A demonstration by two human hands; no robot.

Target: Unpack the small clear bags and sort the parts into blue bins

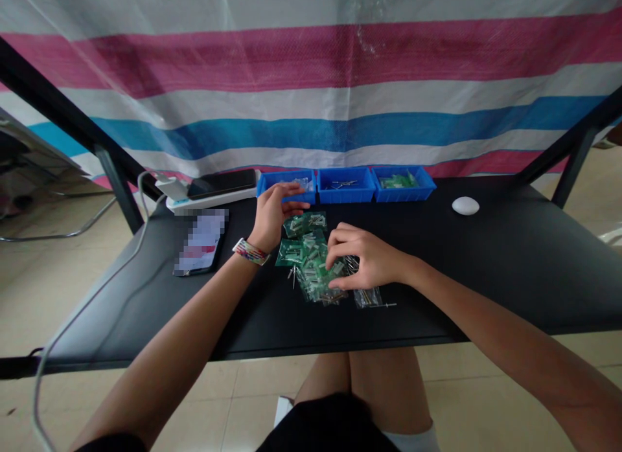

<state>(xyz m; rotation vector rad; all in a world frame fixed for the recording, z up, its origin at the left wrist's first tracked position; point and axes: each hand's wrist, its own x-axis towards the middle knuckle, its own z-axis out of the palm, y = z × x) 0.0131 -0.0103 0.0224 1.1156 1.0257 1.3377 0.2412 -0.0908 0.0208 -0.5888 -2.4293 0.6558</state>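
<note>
My left hand (273, 214), with a woven band on its wrist, reaches over the front of the left blue bin (265, 185). Its fingers are apart and I see nothing held in them. Clear packets (305, 184) lie in that bin, partly behind the fingers. My right hand (367, 256) is curved over the right side of a pile of green plastic packets (311, 261), thumb and fingers apart, with nothing visible between them. Metal pins or rivets (352, 264) and a clear packet of metal pieces (367, 298) lie by its palm, partly hidden. Loose pins (293, 276) rest left of the pile.
The middle blue bin (346, 194) holds a few metal pins; the right blue bin (405, 193) holds green packets. A power strip (214, 198) with a dark phone (221, 184) on it, another phone (201, 243), a cable (107, 280) and a white mouse (465, 206) are on the black table (515, 264).
</note>
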